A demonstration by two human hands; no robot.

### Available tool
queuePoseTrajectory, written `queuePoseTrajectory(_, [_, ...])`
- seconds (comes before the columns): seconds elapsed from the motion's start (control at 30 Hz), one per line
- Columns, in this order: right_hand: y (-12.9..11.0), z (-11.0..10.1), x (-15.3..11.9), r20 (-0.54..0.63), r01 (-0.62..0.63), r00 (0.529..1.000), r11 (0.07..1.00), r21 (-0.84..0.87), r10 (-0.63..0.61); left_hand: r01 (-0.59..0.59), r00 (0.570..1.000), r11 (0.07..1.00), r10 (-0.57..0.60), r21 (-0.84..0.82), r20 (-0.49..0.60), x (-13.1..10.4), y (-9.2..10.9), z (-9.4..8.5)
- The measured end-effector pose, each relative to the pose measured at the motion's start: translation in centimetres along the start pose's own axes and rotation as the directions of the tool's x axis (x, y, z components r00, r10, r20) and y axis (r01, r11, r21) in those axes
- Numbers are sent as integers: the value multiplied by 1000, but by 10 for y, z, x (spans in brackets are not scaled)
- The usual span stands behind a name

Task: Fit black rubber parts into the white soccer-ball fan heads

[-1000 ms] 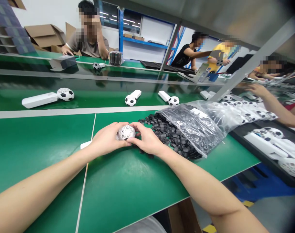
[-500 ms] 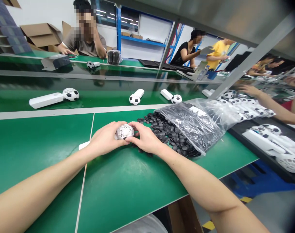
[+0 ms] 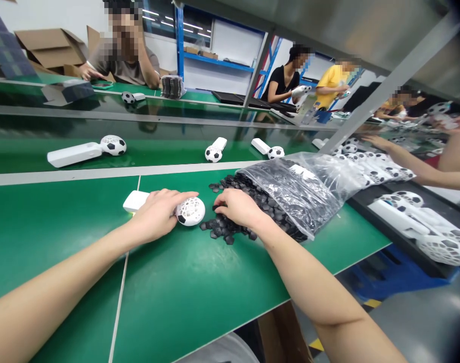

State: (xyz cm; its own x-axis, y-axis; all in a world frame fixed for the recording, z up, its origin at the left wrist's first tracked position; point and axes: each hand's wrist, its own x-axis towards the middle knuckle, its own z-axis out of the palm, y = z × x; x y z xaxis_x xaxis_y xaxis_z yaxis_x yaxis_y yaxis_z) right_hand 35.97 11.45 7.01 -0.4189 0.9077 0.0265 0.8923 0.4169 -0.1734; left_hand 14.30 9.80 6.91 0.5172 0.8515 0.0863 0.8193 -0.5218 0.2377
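Note:
In the head view, my left hand (image 3: 157, 212) is closed around the neck of a white handheld fan with a football-patterned head (image 3: 191, 212). The fan lies on the green table, its grille facing up, and its handle end shows beyond my wrist. My right hand (image 3: 235, 206) is at the left edge of a heap of small black pentagon pieces (image 3: 224, 229), thumb and fingers pinched on one piece. More of these pieces spill from a clear plastic bag (image 3: 293, 191) just right of that hand.
Beyond the white strip, several football fans (image 3: 86, 151) lie on the green conveyor. A black tray (image 3: 388, 227) with white fan parts stands at the right. A co-worker's arm (image 3: 403, 159) reaches in there. A slanted metal post (image 3: 369, 111) rises behind the bag.
My right hand has left the fan head and moved right to the black pieces. My left hand still holds the fan, whose head now tilts, showing black patches on its side.

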Motion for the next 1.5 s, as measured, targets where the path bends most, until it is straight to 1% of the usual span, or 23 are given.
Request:
queuePoseTrajectory(0.1, [-8, 2, -3, -19, 84, 996, 987, -140, -88, -4, 1000, 1000, 4, 1, -2, 0, 0, 1])
queuePoseTrajectory(0.13, [-10, 2, -5, -28, 101, 994, 983, -153, -107, -6, 1000, 1000, 6, 0, -4, 0, 0, 1])
queuePoseTrajectory(0.2, [-13, 2, -6, -60, 112, 991, 987, -111, -119, -11, 1000, 1000, 11, -4, -6, 0, -2, 1])
queuePoseTrajectory(0.27, [-12, 0, -7, -117, 109, 987, 994, 11, -107, -14, 1000, 1000, 14, -9, -10, 0, -5, 0])
queuePoseTrajectory(0.33, [-11, -1, -6, -172, 114, 982, 975, 191, -82, -12, 1000, 1000, 12, -7, -21, 0, -11, -1])
queuePoseTrajectory(0.43, [-9, -2, -4, -200, 157, 977, 874, 459, -70, -9, 1000, 1000, 9, -8, -29, 2, -20, 0])
queuePoseTrajectory(0.5, [-10, -1, -3, -236, 235, 964, 815, 530, -125, -18, 999, 1000, 18, -14, -33, 3, -24, 1])
queuePoseTrajectory(0.53, [-10, 0, -3, -272, 287, 948, 807, 517, -162, -25, 999, 1000, 24, -18, -36, 3, -25, 1])
queuePoseTrajectory(0.6, [-13, 1, -3, -373, 381, 899, 827, 413, -229, -38, 998, 999, 37, -29, -41, 3, -24, 3])
queuePoseTrajectory(0.67, [-16, 1, -5, -462, 428, 848, 849, 310, -258, -48, 999, 998, 46, -49, -28, 2, -22, 3])
queuePoseTrajectory(0.7, [-18, 1, -6, -492, 445, 829, 846, 295, -265, -54, 998, 997, 53, -61, -18, 2, -20, 4])
queuePoseTrajectory(0.77, [-22, 2, -8, -504, 497, 811, 804, 327, -296, -72, 997, 994, 72, -82, 5, 0, -17, 4])
queuePoseTrajectory(0.83, [-25, 4, -8, -484, 555, 800, 744, 372, -355, -91, 995, 990, 94, -104, 21, -1, -12, 3])
queuePoseTrajectory(0.9, [-27, 8, -8, -468, 593, 786, 706, 387, -404, -85, 996, 988, 89, -129, 24, -2, -9, 4])
queuePoseTrajectory(0.93, [-27, 11, -7, -462, 597, 786, 696, 399, -410, -65, 998, 988, 68, -143, 17, -2, -7, 4])
queuePoseTrajectory(1.0, [-28, 16, -4, -451, 577, 806, 676, 459, -383, -17, 1000, 986, 16, -166, -8, -2, -3, 6])
queuePoseTrajectory(1.1, [-27, 22, 1, -415, 475, 872, 656, 586, -260, 13, 999, 982, -23, -186, -49, -1, 2, 7])
queuePoseTrajectory(1.17, [-28, 23, 2, -394, 417, 899, 655, 630, -194, 14, 998, 981, -26, -195, -59, -1, 4, 7])
queuePoseTrajectory(1.2, [-28, 23, 3, -385, 408, 903, 658, 633, -189, 14, 998, 980, -26, -200, -56, -1, 4, 7])
queuePoseTrajectory(1.33, [-28, 23, 3, -346, 427, 902, 660, 619, -258, -14, 999, 978, 7, -207, -32, -2, 3, 5])
queuePoseTrajectory(1.4, [-28, 24, 2, -335, 414, 908, 670, 616, -253, -16, 999, 978, 9, -210, -34, -2, 3, 4])
queuePoseTrajectory(1.5, [-29, 27, 1, -360, 413, 903, 695, 588, -233, -4, 999, 975, -7, -224, -48, -2, 5, 3])
